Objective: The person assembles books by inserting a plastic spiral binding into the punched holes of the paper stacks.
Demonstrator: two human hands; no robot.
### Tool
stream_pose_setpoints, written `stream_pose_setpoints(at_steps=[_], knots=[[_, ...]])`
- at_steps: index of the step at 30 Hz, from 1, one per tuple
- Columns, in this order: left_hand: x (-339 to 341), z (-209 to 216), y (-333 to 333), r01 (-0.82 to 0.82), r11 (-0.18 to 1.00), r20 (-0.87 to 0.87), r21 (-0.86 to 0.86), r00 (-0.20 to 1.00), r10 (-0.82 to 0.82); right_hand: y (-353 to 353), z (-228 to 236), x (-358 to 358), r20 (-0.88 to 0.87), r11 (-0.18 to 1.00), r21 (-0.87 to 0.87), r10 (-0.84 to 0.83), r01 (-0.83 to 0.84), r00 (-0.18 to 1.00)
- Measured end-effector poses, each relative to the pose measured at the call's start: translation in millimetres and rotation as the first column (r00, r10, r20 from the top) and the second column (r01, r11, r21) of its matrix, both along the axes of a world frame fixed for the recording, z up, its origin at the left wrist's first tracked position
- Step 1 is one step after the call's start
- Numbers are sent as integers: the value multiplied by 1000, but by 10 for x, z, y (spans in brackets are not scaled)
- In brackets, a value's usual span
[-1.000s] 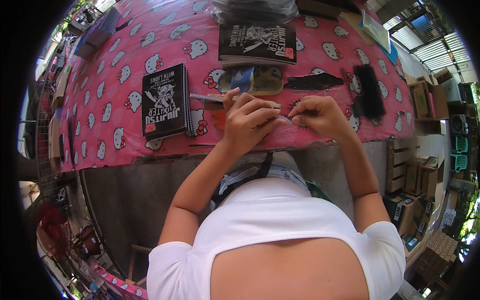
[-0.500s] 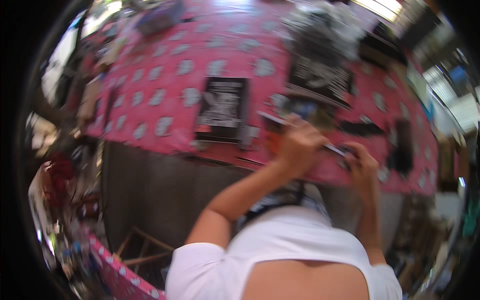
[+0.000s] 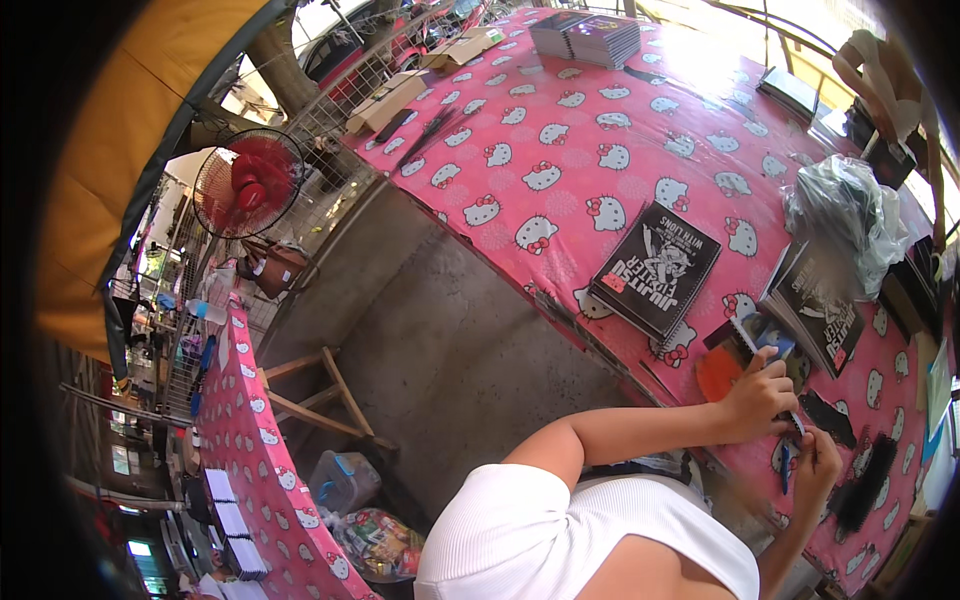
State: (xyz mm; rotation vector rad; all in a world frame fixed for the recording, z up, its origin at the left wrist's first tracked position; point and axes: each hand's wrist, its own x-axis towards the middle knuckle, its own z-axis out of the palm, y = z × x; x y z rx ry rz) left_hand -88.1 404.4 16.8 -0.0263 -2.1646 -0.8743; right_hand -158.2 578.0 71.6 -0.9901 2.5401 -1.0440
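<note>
My left hand is closed around a thin notebook held up on its edge, its punched white edge showing as a narrow strip. Part of an orange cover shows to the left of those fingers. At the near end of the strip, my right hand has its fingers pinched together, with a slim blue item beside them; its kind is unclear. A colourful blue-and-yellow cover lies just beyond. Spiral-bound black notebooks rest nearby on the pink tablecloth.
Black binding coils lie to the right of my hands, and a dark bundle is nearer. Clear plastic bags cover the far-right notebooks. Stacked notebooks stand at the back. A red fan and wooden stool frame are left.
The view has swung left, bringing the fan and second table into sight, and the blur has cleared. Both hands stay at the notebook's edge.
</note>
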Motion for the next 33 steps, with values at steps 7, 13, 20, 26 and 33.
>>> stream_pose_setpoints(at_steps=[7, 13, 20, 26, 33], knots=[[72, 16, -33, 15, 1000, 15, -16, 1000, -15, -128, 15, 92, -317, 983, -147, 54, -106, 947], [110, 66, -27, 35, 999, 12, 1, 999, -35, -162, 44, 221, -260, 985, -170, -36, -9, 965], [202, 43, -129, 51, 998, 38, -44, 998, -49, -256, 128, 178, -331, 993, -53, 78, -102, 940], [146, 122, -25, 58, 997, 19, -43, 998, -57, -340, -260, -806, -321, 937, 205, 338, -284, 885], [73, 203, -127, -39, 987, 73, -154, 996, 50, -453, -751, -849, -228, 893, 413, 292, -180, 929]])
